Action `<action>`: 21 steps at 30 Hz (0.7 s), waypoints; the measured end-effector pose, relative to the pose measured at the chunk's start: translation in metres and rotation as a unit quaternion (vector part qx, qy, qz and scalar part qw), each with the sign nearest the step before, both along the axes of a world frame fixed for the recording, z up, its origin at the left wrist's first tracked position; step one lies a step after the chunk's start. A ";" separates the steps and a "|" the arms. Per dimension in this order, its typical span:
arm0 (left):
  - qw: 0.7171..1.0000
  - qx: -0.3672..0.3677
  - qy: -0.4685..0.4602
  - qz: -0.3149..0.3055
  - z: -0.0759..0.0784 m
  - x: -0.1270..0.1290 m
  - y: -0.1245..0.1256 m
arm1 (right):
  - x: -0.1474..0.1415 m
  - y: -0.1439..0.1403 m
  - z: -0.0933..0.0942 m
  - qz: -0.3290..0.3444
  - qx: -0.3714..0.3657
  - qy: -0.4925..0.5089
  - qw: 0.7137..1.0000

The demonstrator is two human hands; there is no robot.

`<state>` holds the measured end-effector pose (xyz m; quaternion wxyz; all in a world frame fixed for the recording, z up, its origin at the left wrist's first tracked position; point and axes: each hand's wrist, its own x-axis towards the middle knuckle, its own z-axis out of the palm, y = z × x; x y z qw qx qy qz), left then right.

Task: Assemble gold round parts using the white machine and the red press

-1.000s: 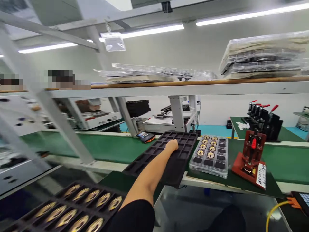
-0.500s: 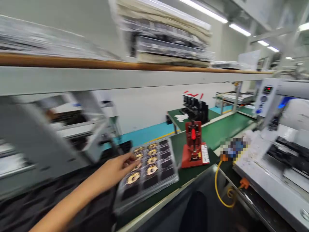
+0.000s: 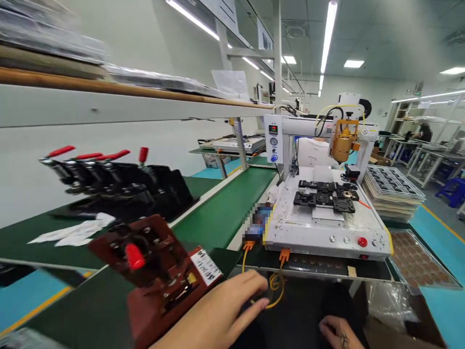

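Observation:
My left hand point(image 3: 236, 303) reaches in from the bottom, just right of the red clamp fixture point(image 3: 160, 271). Its thumb and bent fingers are apart, and I see nothing between them. Behind the fingertips hangs a yellow cable point(image 3: 278, 291). At the bottom edge is my right hand point(image 3: 341, 332), low over the dark lap area; the frame cuts it off and its fingers are mostly hidden. Ahead stands a white benchtop machine point(image 3: 308, 232) with black fixture plates point(image 3: 323, 198) on its bed and a brass-coloured head point(image 3: 341, 145) above them.
Several black clamps with red handles point(image 3: 119, 179) stand on the left table beside a crumpled white cloth point(image 3: 78, 230). A green conveyor belt point(image 3: 221, 203) runs away from me. Stacked trays point(image 3: 394, 189) and a tray of round brown parts point(image 3: 421, 259) are at right. A shelf point(image 3: 145, 104) crosses overhead.
The view has swung right, toward the machine. My left hand has left the clear tray of gold-coloured parts, now out of view, and is past the red fixture. My right hand has come into view.

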<state>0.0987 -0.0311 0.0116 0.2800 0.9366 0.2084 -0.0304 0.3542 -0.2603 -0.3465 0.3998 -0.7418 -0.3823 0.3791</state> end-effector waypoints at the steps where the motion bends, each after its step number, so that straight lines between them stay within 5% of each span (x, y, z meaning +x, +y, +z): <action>1: 1.000 0.000 -0.018 -0.013 -0.001 0.014 0.002 | 0.004 -0.007 0.012 -0.005 0.001 -0.001 1.000; 3: 0.997 -0.012 -0.060 -0.041 -0.014 0.044 0.002 | 0.013 -0.018 0.037 -0.022 0.009 -0.005 1.000; 6: 0.988 -0.047 -0.110 -0.095 -0.055 0.093 -0.007 | 0.032 -0.023 0.075 -0.091 0.085 -0.053 0.991; 9: 0.976 -0.040 -0.129 -0.168 -0.110 0.144 -0.022 | 0.054 -0.013 0.112 -0.117 0.246 -0.260 0.926; 12: 0.976 0.026 -0.127 -0.176 -0.162 0.185 -0.033 | 0.075 0.004 0.138 -0.090 0.300 -0.371 0.874; 16: 0.982 0.114 -0.105 -0.105 -0.204 0.197 -0.042 | 0.092 0.016 0.145 -0.085 0.289 -0.381 0.874; 21: 0.954 0.206 -0.181 -0.120 -0.218 0.177 -0.053 | 0.095 0.019 0.134 -0.055 0.262 -0.401 0.876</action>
